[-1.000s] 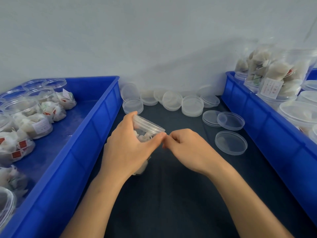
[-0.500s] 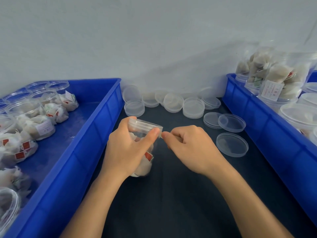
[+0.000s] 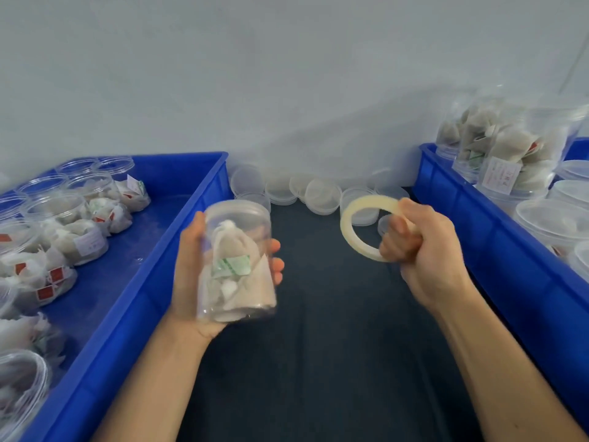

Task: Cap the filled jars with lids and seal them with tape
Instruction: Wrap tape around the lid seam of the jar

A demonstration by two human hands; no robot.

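From the head camera, my left hand gripped the filled jar round its middle, thumb behind and fingers curled round the front, holding it upright above the dark mat just beside the left blue crate. My right hand was clenched on the tape roll, fingers through its hole, held off the mat and apart from the jar.

I judged the jar light: thin clear plastic with only tea bags inside. The wall looked smooth, likely slippery, and probably soft enough to flex under a hard squeeze, so the mid-body hold suited it and left the rim free for taping. The roll was a thin stiff ring, best held through the core.

Much was hard to make out. The jar was blurred, and I could not tell whether a lid sat on it. Any loose tape end was invisible against the clear plastic. My palm hid the jar's back, and my right fingers hid part of the roll. The spare lids by the wall were pale against it. The open jars on the left and the capped jars in the right blue crate were cut off at the edges.
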